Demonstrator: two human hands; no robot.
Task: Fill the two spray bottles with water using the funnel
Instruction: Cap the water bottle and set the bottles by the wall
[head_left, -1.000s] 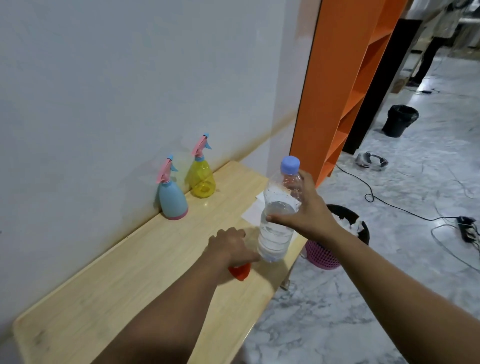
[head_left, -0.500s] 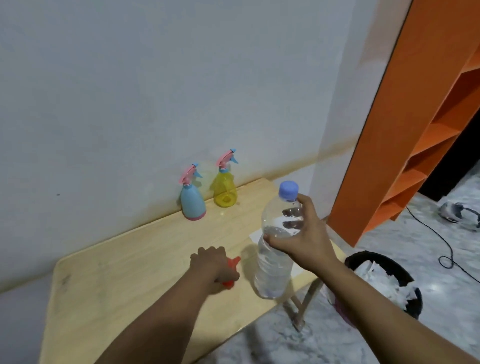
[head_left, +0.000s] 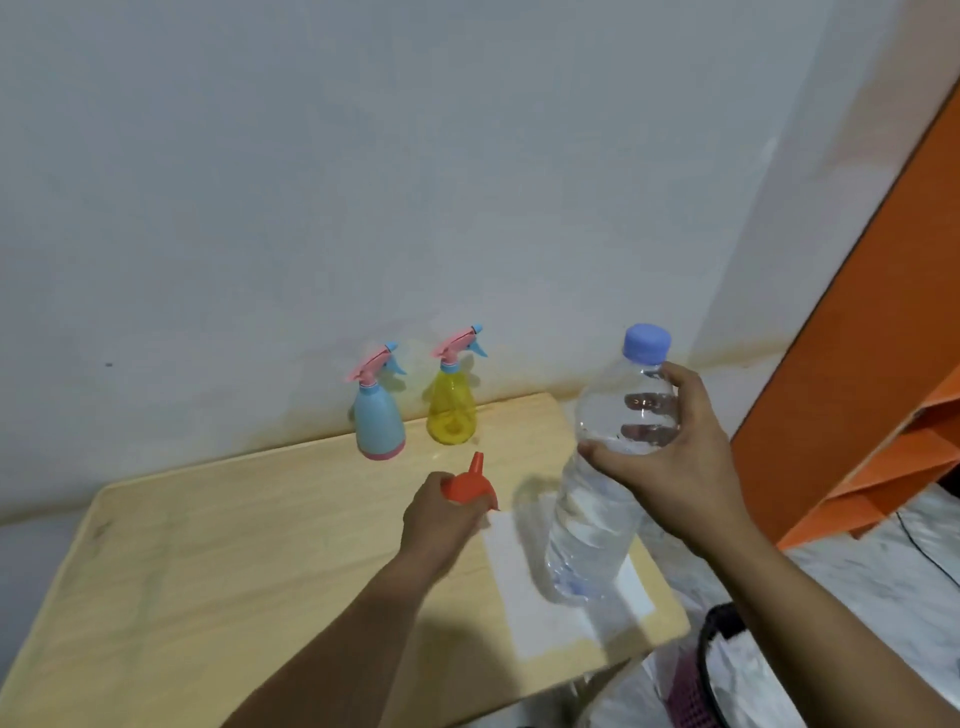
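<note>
Two small spray bottles stand side by side against the wall at the back of the wooden table (head_left: 208, 561): a blue one (head_left: 378, 421) on the left and a yellow one (head_left: 451, 410) on the right, both with pink triggers and their heads screwed on. My left hand (head_left: 441, 519) grips an orange funnel (head_left: 470, 483), spout pointing up, in front of them. My right hand (head_left: 670, 457) holds a clear water bottle (head_left: 602, 499) with a blue cap, upright just above a white sheet of paper (head_left: 545, 597).
A white wall runs behind the table. An orange shelf unit (head_left: 872, 364) stands at the right. A black and pink waste basket (head_left: 727, 675) with white paper in it sits on the marble floor past the table's right edge.
My view has swung left and down toward the table. My left hand has lifted the orange funnel so its spout shows. My right hand keeps the water bottle upright over the paper.
</note>
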